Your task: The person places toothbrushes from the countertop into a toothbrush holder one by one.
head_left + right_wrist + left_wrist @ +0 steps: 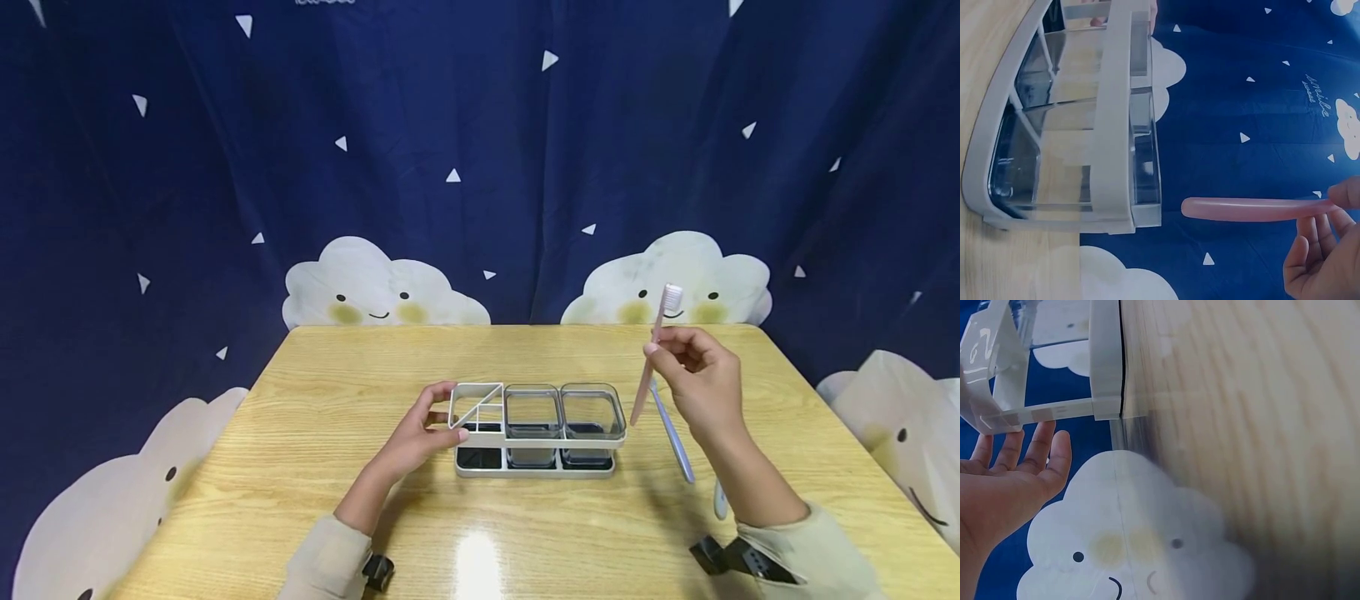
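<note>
A white toothbrush holder [540,473] stands on the table, with a divided section at its left end and two clear cups, one in the middle and one on the right [593,412]. My left hand [416,437] grips the holder's left end, thumb at the front of the upper rim and fingers round the side. To the right of the holder, my right hand [708,383] pinches a pink toothbrush [642,392] between thumb and fingers, bristles up. Its handle end [1229,209] points down, beside the holder's right end and apart from it.
A blue toothbrush [675,437] lies on the wooden table [300,467] below my right hand. The rounded pale end of another item [721,502] shows beside my right wrist, the rest hidden. Behind the table hangs a dark blue curtain [420,208] with clouds.
</note>
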The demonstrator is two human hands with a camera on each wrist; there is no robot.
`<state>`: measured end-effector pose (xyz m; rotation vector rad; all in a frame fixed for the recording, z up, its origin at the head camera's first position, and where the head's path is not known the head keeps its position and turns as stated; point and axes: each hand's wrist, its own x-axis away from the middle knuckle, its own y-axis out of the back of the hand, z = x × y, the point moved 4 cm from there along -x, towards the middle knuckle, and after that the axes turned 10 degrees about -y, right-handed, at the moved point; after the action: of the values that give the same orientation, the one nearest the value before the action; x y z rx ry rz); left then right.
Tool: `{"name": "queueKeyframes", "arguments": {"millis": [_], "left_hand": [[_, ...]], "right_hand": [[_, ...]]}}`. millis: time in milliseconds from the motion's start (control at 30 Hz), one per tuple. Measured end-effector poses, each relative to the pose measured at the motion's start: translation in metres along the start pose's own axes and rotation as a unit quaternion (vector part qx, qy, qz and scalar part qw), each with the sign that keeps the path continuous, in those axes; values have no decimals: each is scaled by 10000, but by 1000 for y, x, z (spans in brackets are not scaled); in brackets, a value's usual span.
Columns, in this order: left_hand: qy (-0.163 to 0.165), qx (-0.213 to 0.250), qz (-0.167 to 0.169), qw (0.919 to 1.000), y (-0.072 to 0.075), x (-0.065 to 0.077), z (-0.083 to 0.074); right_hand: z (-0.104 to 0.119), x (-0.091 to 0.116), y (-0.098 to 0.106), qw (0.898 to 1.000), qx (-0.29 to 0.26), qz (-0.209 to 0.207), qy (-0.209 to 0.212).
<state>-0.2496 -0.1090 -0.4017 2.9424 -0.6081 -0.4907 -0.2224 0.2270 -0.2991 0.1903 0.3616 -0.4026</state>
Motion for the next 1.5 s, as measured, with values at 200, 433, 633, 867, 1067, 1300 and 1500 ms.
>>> {"name": "queueKeyframes", "arguments": {"millis": [200,433,633,867,1067,1300,1500], "left_hand": [[41,-61,35,10000,0,1,-2],[98,-140,55,9998,1,0,-1],[104,-133,19,9999,2,0,-1],[126,-167,30,9998,2,0,-1],[128,-214,63,9997,2,0,-1],[98,-192,35,9998,2,0,-2],[100,-201,100,9997,1,0,-2]], "right_hand": [[2,-5,-5,9979,-619,121,-166],[10,-8,-15,9892,-1209,774,-292],[15,-9,-26,9777,-1590,1247,-568],[18,-8,-42,9717,-1629,1582,-653],[19,-4,-56,9673,-1746,1711,-683],[18,-2,-73,9622,-1685,1952,-877],[18,-1,-84,9566,-1839,2039,-974]]}}
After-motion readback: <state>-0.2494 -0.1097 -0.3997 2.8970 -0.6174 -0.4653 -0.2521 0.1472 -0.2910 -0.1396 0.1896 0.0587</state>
